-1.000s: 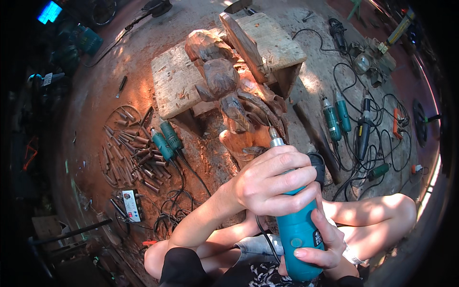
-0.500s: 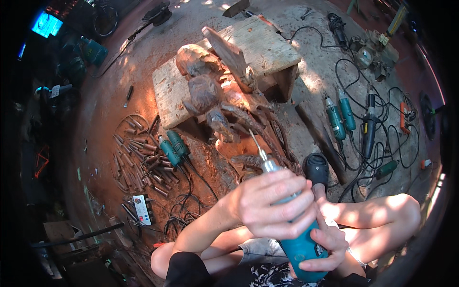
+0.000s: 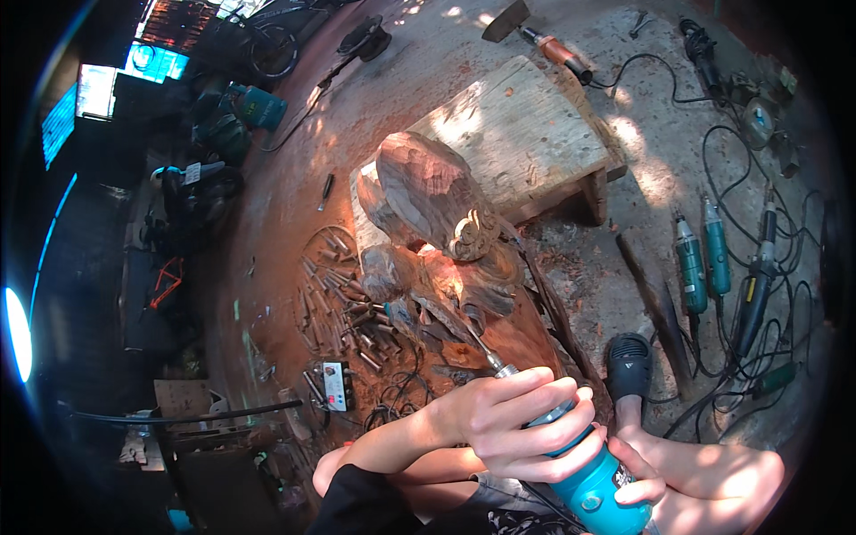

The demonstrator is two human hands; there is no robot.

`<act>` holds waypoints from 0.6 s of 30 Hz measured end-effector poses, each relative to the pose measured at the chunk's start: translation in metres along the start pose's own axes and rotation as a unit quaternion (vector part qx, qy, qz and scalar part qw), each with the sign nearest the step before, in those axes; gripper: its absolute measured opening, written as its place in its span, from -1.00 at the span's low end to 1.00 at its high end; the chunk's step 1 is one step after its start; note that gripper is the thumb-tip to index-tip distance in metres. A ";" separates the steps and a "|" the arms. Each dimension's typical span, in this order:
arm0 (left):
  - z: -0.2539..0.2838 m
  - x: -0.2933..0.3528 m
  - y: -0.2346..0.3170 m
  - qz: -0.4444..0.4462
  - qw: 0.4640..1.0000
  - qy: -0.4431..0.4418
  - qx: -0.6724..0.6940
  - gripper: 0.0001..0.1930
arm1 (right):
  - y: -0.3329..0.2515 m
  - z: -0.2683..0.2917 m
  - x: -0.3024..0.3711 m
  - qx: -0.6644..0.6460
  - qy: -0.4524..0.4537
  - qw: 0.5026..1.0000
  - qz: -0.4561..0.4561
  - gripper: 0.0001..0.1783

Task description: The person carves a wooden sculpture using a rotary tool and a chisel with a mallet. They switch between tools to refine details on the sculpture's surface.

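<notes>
A teal die grinder lies slantwise in front of me, its thin metal bit pointing up and away to the left. My left hand wraps around its front part, just behind the metal collar. Farther back, the fingers of my right hand close on the teal body; part of that hand is hidden behind the tool. The bit's tip is at the lower part of a reddish-brown wood carving; whether it touches cannot be made out. Carved curls show on one side of the carving, which leans against a low wooden bench.
Many loose carving bits lie left of the carving beside a white control box. Two more teal grinders, a black power tool and tangled cords are on the right. Beyond stands the low wooden bench; a hatchet-shaped blade lies behind it.
The view has swung left and tilted, so the surroundings sit farther right. The carving appears turned or tilted, showing its broad top face. Both hands still grip the grinder.
</notes>
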State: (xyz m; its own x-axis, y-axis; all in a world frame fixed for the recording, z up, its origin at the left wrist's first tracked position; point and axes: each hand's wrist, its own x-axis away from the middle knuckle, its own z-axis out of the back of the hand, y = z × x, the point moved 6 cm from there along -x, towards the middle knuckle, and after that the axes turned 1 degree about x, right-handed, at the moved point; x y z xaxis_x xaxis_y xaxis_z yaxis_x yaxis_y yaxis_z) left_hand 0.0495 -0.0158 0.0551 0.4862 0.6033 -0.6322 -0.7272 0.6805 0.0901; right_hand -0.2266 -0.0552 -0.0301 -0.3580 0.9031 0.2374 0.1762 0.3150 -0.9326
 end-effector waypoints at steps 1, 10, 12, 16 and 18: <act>0.000 0.000 -0.002 0.017 1.000 -0.007 0.002 -0.71 | 0.003 0.002 -0.005 -0.002 -0.006 1.000 -0.015 -0.32; -0.007 -0.003 -0.009 0.056 0.998 -0.037 0.018 -0.58 | 0.011 0.010 -0.023 -0.004 -0.048 0.994 -0.096 -0.32; -0.007 -0.003 -0.011 0.070 0.997 -0.024 0.021 -0.55 | 0.011 0.010 -0.024 -0.003 -0.055 0.993 -0.107 -0.32; -0.008 -0.002 -0.011 0.070 0.997 -0.018 0.010 -0.56 | 0.013 0.007 -0.028 0.001 -0.067 0.991 -0.115 -0.32; -0.009 -0.002 -0.011 0.074 0.997 -0.022 0.007 -0.56 | 0.013 0.007 -0.029 0.003 -0.070 0.990 -0.119 -0.32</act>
State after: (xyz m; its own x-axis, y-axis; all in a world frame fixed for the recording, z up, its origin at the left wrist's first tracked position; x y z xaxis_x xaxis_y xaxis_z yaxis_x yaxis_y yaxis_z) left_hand 0.0526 -0.0279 0.0483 0.3939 0.7152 -0.5773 -0.7864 0.5874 0.1911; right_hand -0.2204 -0.0796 -0.0513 -0.5124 0.7545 0.4102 0.0675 0.5116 -0.8566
